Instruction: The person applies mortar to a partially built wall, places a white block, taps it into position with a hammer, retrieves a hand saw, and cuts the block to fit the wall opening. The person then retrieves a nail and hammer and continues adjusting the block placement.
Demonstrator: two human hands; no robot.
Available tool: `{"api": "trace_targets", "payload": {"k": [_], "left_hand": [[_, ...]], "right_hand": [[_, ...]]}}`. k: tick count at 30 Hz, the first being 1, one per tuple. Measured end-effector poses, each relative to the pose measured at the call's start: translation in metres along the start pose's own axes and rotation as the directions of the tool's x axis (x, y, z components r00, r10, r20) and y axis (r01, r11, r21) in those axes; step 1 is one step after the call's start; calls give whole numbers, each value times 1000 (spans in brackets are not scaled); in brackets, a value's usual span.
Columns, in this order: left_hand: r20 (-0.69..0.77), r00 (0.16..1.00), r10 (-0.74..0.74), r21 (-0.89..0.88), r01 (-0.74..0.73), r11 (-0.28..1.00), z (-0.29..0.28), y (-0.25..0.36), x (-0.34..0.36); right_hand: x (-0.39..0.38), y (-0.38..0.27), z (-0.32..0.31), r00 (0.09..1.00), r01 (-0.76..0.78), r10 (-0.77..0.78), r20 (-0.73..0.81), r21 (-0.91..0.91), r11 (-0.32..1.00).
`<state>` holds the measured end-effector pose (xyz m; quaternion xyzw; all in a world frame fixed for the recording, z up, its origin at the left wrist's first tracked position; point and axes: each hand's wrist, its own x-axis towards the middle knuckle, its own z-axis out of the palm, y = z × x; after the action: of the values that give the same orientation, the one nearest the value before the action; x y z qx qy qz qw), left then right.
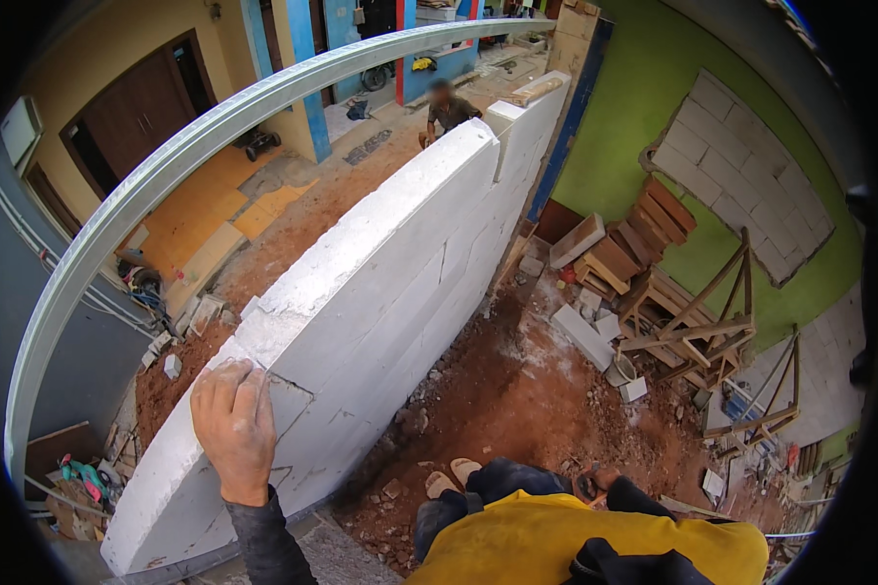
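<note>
My left hand point(234, 419), in a dark sleeve, is closed over the top edge of a white block wall point(380, 283), with its fingers bent and pressed together. The wall's top is rough and dusty, and thin joints show on its side. To the right, beside my yellow top point(576, 536), my right hand point(603, 479) is low down and small in view. Its fingers look curled around something dark that I cannot make out. My sandalled feet point(451, 476) show below on the wall's right side.
A long metal channel point(166, 161) arches left of the wall. Beyond the wall, another person point(449, 107) crouches. At right are stacked red-brown bricks point(639, 229), a wooden frame point(698, 322) and pale blocks point(583, 336) on reddish soil. A green wall point(634, 107) rises behind them.
</note>
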<state>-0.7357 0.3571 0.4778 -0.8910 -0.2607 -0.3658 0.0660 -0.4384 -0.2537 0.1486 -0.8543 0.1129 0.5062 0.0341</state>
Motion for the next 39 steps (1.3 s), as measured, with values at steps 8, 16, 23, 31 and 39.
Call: {"api": "trace_targets", "payload": {"k": [8,16,23,31,39], "left_hand": [[8,1000,14,14,-14,1000,2,0,1],[9,998,64,68,-64,996,7,2,-11],[-20,998,61,50,-60,997,10,-3,-16],[-7,992,-126,25,126,992,11,-2,-12],[-40,982,-184,119,188,975,6,-8,-10]], "right_hand": [[15,13,7,986,117,-109,-129,61,991],[48,28,17,991,62,-55,-122,50,997],[34,14,15,976,166,-170,-137,-37,985],[4,-10,5,997,0,1,-74,8,1000],[21,-3,4,987,153,-158,-16,-171,973]]}}
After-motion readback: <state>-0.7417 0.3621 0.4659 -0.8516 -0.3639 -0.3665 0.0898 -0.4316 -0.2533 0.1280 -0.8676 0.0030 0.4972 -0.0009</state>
